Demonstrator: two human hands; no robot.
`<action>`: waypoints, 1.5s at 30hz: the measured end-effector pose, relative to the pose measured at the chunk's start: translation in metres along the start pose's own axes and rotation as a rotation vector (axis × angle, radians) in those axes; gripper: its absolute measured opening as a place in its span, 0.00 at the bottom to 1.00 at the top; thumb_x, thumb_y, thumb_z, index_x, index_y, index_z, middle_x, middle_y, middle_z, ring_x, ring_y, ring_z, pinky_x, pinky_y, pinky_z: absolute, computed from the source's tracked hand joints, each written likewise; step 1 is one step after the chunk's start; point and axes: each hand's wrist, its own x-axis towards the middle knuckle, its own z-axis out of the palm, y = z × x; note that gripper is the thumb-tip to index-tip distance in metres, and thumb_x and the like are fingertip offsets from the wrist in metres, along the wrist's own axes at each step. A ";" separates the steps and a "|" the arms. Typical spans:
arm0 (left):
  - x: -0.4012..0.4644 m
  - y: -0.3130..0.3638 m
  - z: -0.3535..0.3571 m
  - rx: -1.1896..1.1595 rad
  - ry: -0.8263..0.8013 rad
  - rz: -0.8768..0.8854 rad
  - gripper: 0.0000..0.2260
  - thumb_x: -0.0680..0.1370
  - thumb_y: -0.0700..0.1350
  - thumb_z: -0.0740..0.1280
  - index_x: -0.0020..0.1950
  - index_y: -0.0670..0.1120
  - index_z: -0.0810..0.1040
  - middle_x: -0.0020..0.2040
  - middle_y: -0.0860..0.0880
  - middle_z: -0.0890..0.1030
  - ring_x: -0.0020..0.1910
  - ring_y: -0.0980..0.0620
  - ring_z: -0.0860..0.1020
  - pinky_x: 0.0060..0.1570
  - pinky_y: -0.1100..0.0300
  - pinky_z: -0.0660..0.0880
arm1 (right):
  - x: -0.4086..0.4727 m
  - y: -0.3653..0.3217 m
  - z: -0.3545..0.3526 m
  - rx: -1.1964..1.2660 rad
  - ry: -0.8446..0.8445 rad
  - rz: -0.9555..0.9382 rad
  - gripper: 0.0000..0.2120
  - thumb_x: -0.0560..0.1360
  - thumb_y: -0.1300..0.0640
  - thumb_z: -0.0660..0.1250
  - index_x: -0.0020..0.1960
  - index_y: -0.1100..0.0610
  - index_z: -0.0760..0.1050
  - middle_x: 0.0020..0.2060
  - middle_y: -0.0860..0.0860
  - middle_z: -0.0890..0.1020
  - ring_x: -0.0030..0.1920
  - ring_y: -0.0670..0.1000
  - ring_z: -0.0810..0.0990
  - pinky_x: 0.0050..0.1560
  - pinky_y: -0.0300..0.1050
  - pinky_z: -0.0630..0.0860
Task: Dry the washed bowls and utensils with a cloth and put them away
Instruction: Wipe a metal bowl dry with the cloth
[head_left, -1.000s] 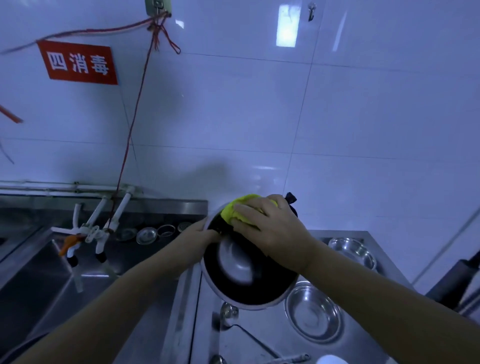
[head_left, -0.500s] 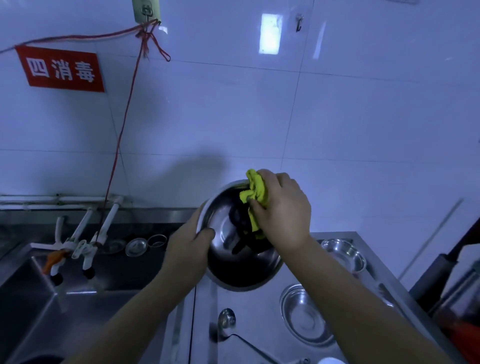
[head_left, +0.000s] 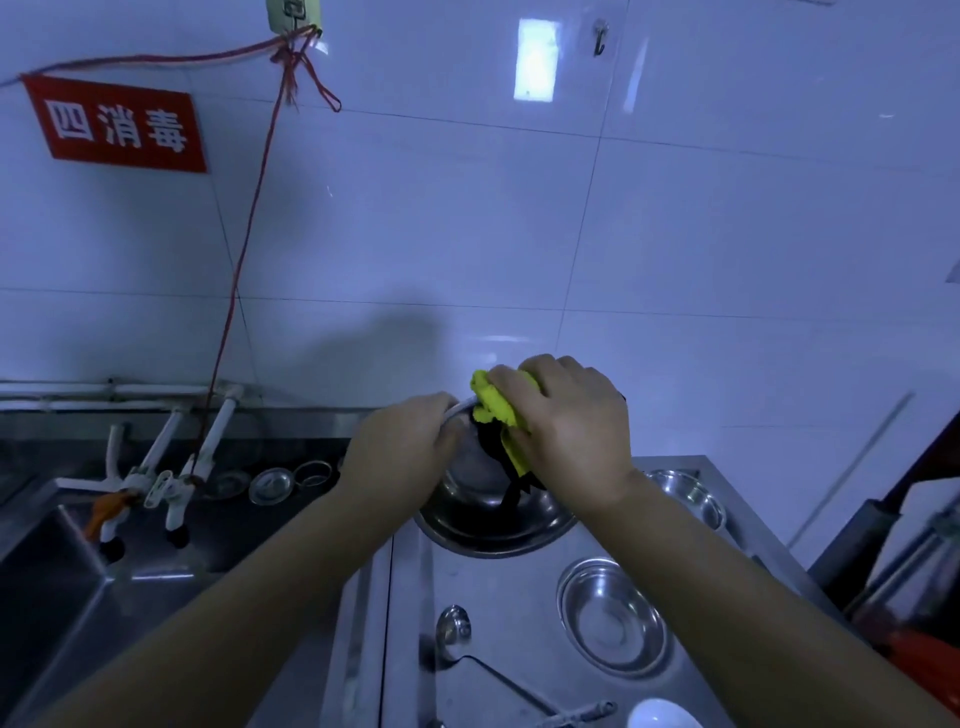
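At the far left a red sign (head_left: 117, 126) with white characters hangs on the white tiled wall, and a red cord (head_left: 244, 249) runs down from a hook high on the wall to the white taps (head_left: 171, 467) over the steel sink (head_left: 47, 582). Small round strainers (head_left: 270, 486) lie on the ledge behind the sink, near the taps. Next comes the left hand (head_left: 400, 457), its grip clamped on the left rim of a large steel bowl (head_left: 493, 525), which is held tilted above the steel surface (head_left: 509, 649), close to the wall. Inside the bowl's upper edge sits a yellow and black cloth (head_left: 501, 415), bunched up and pressed against the metal. The right hand (head_left: 566, 431) covers it from above, fingers curled down with the grip closed on the cloth; the black part trails down into the bowl. Below the held bowl, on the surface, a ladle (head_left: 454, 623) lies with its cup toward the wall and its handle running toward the near right. Just right of it rests a small steel bowl (head_left: 613, 618), open side up. Another steel bowl (head_left: 691, 499) sits farther back, partly hidden by the right wrist. At the bottom edge a white rounded object (head_left: 660, 717) shows only in part. Dark, blurred items stand at the far right edge; what they are cannot be told.
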 end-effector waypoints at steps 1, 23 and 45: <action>0.001 0.001 0.001 0.020 0.048 0.003 0.10 0.79 0.50 0.58 0.39 0.50 0.69 0.34 0.52 0.72 0.35 0.51 0.70 0.33 0.56 0.60 | 0.001 0.001 -0.001 -0.006 0.019 0.013 0.13 0.63 0.61 0.72 0.47 0.53 0.82 0.35 0.53 0.80 0.30 0.56 0.74 0.29 0.41 0.66; -0.044 -0.024 0.020 -0.180 0.108 -0.112 0.27 0.70 0.52 0.72 0.66 0.47 0.68 0.58 0.50 0.75 0.52 0.53 0.75 0.49 0.56 0.74 | -0.023 0.041 0.013 0.261 -0.154 0.803 0.15 0.70 0.58 0.66 0.55 0.45 0.73 0.45 0.47 0.78 0.39 0.52 0.74 0.36 0.43 0.65; -0.041 -0.041 0.019 -0.348 0.060 0.024 0.11 0.76 0.36 0.63 0.38 0.50 0.75 0.34 0.58 0.76 0.34 0.58 0.73 0.37 0.60 0.73 | -0.022 0.053 0.000 0.838 -0.165 0.867 0.24 0.69 0.60 0.73 0.50 0.43 0.60 0.48 0.40 0.71 0.44 0.32 0.76 0.41 0.30 0.72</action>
